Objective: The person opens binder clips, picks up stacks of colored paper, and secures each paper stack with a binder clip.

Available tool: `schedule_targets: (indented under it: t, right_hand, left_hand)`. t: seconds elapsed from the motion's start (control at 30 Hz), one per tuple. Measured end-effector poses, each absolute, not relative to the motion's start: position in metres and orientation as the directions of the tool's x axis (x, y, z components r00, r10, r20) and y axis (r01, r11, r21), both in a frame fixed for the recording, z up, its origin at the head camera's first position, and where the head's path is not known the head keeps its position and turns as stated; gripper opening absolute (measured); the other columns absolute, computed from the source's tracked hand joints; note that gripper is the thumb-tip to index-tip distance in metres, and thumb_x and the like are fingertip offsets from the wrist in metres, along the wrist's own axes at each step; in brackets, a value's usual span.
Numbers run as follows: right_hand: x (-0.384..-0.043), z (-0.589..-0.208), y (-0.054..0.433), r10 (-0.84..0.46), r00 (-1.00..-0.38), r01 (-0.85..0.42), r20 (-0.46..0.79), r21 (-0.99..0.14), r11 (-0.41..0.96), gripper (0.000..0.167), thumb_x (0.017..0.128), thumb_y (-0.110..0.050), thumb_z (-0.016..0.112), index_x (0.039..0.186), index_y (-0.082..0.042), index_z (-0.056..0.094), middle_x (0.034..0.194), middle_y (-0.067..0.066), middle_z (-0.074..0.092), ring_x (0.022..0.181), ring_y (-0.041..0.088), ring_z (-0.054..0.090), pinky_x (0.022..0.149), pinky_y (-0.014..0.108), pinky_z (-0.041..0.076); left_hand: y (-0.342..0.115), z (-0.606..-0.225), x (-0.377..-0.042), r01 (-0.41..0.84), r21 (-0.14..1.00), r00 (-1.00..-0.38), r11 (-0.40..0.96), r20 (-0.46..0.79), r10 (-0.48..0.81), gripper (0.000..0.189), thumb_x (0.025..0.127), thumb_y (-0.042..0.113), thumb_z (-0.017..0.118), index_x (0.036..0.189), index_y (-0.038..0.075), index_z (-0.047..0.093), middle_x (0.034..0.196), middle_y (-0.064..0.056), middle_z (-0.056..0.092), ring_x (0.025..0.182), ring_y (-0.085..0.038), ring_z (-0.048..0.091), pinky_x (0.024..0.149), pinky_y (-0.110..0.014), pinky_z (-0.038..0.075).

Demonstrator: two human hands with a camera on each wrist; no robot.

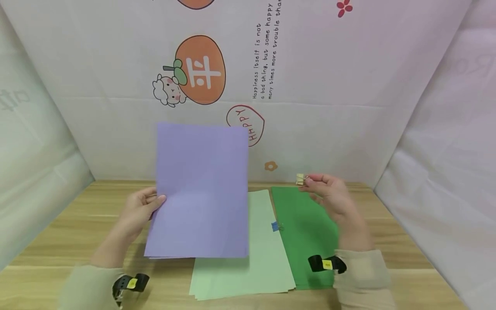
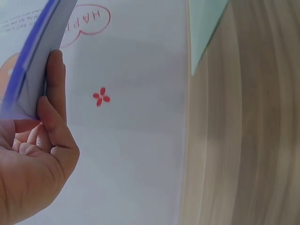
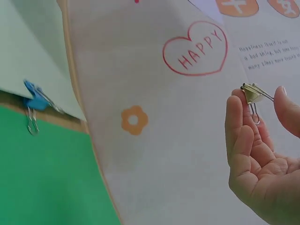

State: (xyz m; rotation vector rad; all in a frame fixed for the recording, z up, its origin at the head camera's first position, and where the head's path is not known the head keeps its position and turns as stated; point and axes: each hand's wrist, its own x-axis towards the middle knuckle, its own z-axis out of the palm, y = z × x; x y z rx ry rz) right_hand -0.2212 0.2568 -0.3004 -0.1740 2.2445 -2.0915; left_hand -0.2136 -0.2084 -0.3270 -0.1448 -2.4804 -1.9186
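Observation:
My left hand point(image 1: 141, 209) grips a stack of purple paper point(image 1: 201, 189) by its left edge, thumb on the front and fingers behind. The paper is held upright above the table. In the left wrist view its edge point(image 2: 28, 70) shows side-on between thumb and fingers. My right hand point(image 1: 329, 196) pinches a small pale yellow binder clip point(image 1: 300, 179) by its wire handles, off to the right of the purple paper and apart from it. Seen from the right wrist, the clip point(image 3: 252, 93) sits between thumb and fingertips.
Pale green sheets point(image 1: 248, 280) lie on the wooden table point(image 1: 66, 254), partly hidden behind the purple paper. A blue binder clip point(image 1: 275, 226) grips their right edge. Dark green paper point(image 1: 310, 232) lies to their right. A printed white cloth point(image 1: 329, 107) stands behind.

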Motion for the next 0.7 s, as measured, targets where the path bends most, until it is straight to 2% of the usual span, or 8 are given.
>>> schedule_targets:
  t: [0.13,0.2,0.37,0.53,0.7]
  right_hand:
    - [-0.226,-0.306,0.244,-0.165,-0.986,-0.007,0.002,-1.0,0.029,0.013,0.1,-0.02,0.061,0.111,-0.014,0.063,0.095,-0.014,0.071,0.094,0.003,0.067,0.1,0.032,0.04]
    - [-0.227,-0.308,0.239,-0.178,-0.984,0.002,-0.002,-1.0,-0.002,0.007,0.1,-0.019,0.061,0.105,-0.017,0.064,0.093,-0.013,0.071,0.092,0.003,0.067,0.094,0.028,0.042]
    - [-0.226,-0.311,0.232,-0.182,-0.983,0.04,-0.023,-0.995,-0.09,0.007,0.1,-0.017,0.061,0.098,-0.02,0.067,0.09,-0.012,0.071,0.088,0.003,0.067,0.084,0.024,0.043]
    - [-0.226,-0.315,0.228,-0.176,-0.984,0.062,-0.04,-0.991,-0.119,0.01,0.1,-0.015,0.06,0.095,-0.021,0.068,0.088,-0.012,0.073,0.086,0.004,0.068,0.079,0.022,0.043]
    - [-0.23,-0.318,0.218,-0.205,-0.978,0.06,-0.033,-0.99,-0.125,0.012,0.101,-0.012,0.058,0.096,-0.018,0.067,0.085,-0.011,0.073,0.085,0.003,0.069,0.079,0.019,0.044]
  left_hand:
    - [-0.197,-0.328,-0.214,0.08,0.967,-0.995,0.242,0.063,0.078,0.043,0.103,0.007,0.051,0.14,-0.014,0.044,0.101,0.007,0.075,0.08,0.0,0.07,0.072,-0.022,0.059]
    - [-0.192,-0.328,-0.215,0.086,0.967,-0.994,0.241,0.068,0.082,0.042,0.103,0.007,0.051,0.139,-0.014,0.045,0.106,0.0,0.076,0.08,-0.001,0.07,0.073,-0.022,0.059]
    - [-0.18,-0.33,-0.218,0.097,0.97,-0.992,0.223,0.077,0.095,0.041,0.103,0.006,0.051,0.139,-0.013,0.046,0.116,-0.017,0.072,0.08,-0.001,0.07,0.073,-0.023,0.059]
    - [-0.171,-0.334,-0.22,0.074,0.977,-0.994,0.199,0.057,0.088,0.04,0.102,0.006,0.052,0.138,-0.013,0.047,0.116,-0.019,0.072,0.08,-0.001,0.07,0.073,-0.022,0.059]
    - [-0.168,-0.335,-0.221,0.071,0.979,-0.995,0.19,0.058,0.077,0.039,0.103,0.006,0.052,0.137,-0.013,0.048,0.116,-0.019,0.072,0.079,-0.002,0.07,0.072,-0.021,0.058]
